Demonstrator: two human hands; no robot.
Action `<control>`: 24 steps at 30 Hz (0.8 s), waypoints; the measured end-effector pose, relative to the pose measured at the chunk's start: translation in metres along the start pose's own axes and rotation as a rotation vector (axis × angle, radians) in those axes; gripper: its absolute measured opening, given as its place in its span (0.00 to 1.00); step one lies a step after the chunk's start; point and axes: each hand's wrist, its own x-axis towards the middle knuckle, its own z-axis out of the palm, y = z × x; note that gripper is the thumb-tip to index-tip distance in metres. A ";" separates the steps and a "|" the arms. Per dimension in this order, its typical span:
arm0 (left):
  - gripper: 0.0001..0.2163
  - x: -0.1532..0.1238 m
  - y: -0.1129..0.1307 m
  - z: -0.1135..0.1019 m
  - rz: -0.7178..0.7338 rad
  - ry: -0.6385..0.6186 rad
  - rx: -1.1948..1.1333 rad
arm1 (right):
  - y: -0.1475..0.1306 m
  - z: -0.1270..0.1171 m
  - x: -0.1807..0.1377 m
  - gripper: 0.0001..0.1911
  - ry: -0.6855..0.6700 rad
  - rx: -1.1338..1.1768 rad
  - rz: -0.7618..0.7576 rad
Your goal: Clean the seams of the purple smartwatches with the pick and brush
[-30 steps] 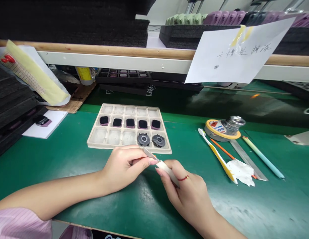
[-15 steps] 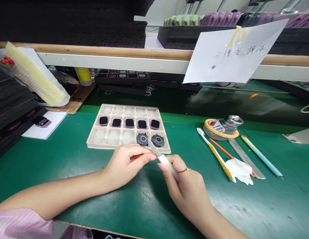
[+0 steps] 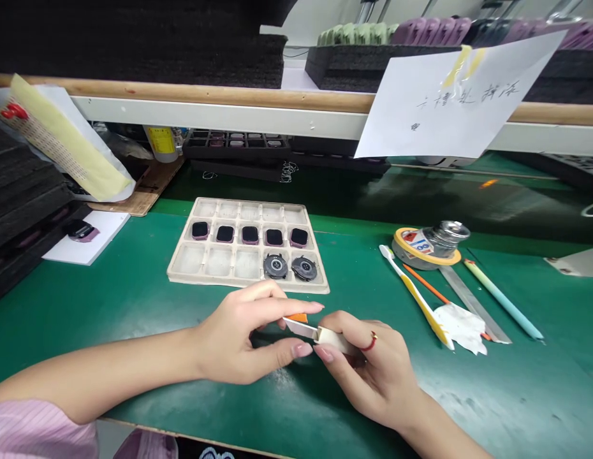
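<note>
Steady control counted, the fingers of the right hand (image 3: 373, 376) clamped on a pale-handled metal scraper (image 3: 335, 340), those of the left hand (image 3: 234, 338) apart around a small orange piece (image 3: 297, 317).

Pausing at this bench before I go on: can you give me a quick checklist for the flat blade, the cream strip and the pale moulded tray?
1. Right hand on the cream paper-like strip: ok, pinched.
2. Left hand on the orange-tipped flat metal blade: cannot tell, fingers spread around it.
3. Blade surface clean: cannot tell, too small.
4. Five black square parts in the beige moulded tray: ok, one per middle-row compartment.
5. Two round dark parts: ok, separate bottom-row compartments.
</note>
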 end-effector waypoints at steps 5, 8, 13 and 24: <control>0.21 0.001 0.001 0.001 0.021 0.020 -0.004 | 0.002 0.000 0.000 0.10 -0.001 -0.017 -0.011; 0.18 0.001 0.002 0.000 0.012 0.031 0.019 | 0.001 0.000 0.000 0.09 0.001 -0.012 -0.015; 0.14 0.002 0.002 0.000 0.008 0.040 0.039 | -0.001 0.001 0.001 0.10 -0.003 -0.002 -0.010; 0.15 0.001 0.002 -0.001 0.064 0.045 0.070 | -0.001 0.000 0.001 0.10 -0.065 0.183 0.054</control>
